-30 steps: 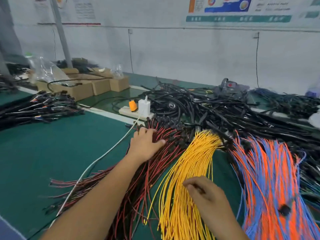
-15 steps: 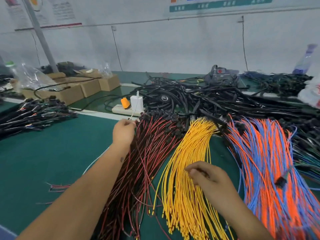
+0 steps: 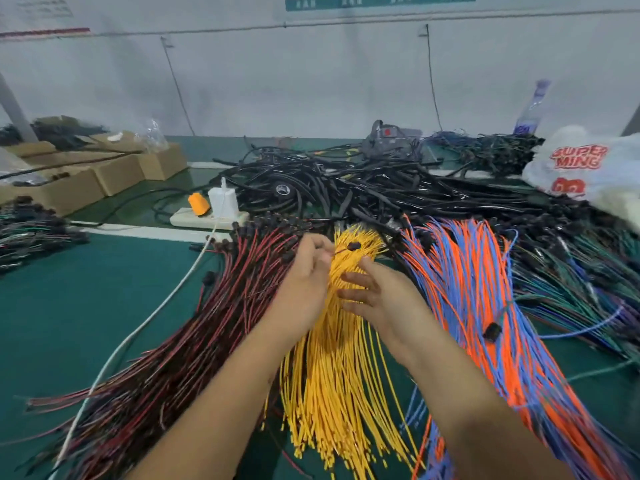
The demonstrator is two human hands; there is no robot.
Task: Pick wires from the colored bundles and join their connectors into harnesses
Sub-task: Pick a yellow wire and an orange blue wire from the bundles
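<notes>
A thin red-and-black wire with a small black plastic connector [image 3: 353,245] is pinched in the left hand [image 3: 304,275]; the connector hangs just beyond the grip, over the fanned yellow wire bundle [image 3: 332,358]. The right hand [image 3: 377,296] is held relaxed, fingers resting on the yellow strands. The wire is judged light and floppy, best taken close behind the connector.

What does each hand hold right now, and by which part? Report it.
The left hand pinches a thin red-black wire just behind its black connector. The right hand holds nothing; its fingers lie spread on the yellow bundle.
</notes>
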